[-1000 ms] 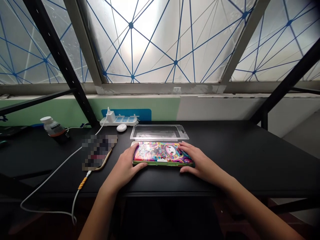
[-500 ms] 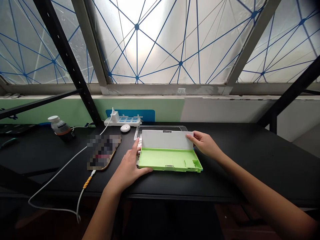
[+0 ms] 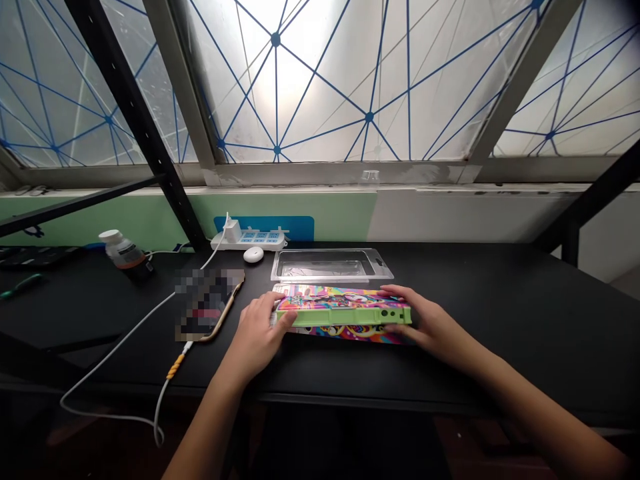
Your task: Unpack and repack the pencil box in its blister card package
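Holding the pencil box (image 3: 343, 315) between my two hands, I keep it low on the table (image 3: 480, 360), just in front of my body. My left hand (image 3: 257, 327) is half closed over the left end, and my right hand (image 3: 430, 323) curves around the right end, with fingers above and thumb below. I think I hold both ends because this way the box cannot slide or turn. Its green side with small round holes faces me, and the colourful printed cover shows above and under this green band; I cannot tell if it is fully shut. Just past my hands lies a clear plastic tray (image 3: 330, 265), close behind the box, maybe placed there to keep it near. Beyond my left hand lies a pixelated phone (image 3: 207, 305) with a gold edge, and a white cable (image 3: 120, 347) runs from it toward me. Farther on are a round white case (image 3: 253, 255), a power strip (image 3: 247, 241), and left of them a bottle (image 3: 125, 255); behind everything is a big window (image 3: 350, 80).
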`<act>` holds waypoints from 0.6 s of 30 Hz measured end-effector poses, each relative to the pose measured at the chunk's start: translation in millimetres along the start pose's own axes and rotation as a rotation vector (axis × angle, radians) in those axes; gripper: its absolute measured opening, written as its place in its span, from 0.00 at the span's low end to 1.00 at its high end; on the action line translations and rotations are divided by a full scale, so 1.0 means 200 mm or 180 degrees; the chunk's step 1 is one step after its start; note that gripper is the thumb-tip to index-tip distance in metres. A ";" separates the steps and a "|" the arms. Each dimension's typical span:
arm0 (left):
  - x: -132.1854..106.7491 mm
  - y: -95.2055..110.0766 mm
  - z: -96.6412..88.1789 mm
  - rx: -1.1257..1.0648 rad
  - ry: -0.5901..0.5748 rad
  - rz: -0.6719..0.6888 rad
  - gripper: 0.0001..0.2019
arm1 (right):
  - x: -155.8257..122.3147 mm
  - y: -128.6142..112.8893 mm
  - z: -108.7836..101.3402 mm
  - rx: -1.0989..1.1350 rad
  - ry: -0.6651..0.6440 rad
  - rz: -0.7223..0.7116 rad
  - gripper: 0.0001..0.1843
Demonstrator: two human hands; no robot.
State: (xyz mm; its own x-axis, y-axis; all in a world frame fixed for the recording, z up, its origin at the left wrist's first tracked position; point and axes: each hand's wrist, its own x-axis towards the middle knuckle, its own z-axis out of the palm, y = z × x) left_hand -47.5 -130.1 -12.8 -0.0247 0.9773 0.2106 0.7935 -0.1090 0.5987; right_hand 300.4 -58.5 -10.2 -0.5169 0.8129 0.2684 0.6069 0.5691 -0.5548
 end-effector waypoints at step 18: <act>0.00 0.02 0.02 -0.0125 -0.0213 0.0040 0.28 | 0.20 -0.20 0.03 -0.2470 0.0071 -0.0194 0.17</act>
State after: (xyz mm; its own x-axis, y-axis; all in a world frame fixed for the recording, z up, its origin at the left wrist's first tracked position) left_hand -42.4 -129.1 -14.1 0.0268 0.9856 0.1671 0.7690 -0.1271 0.6265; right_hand 251.6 -49.9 17.8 -0.5557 0.7750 0.3011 0.8309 0.5301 0.1691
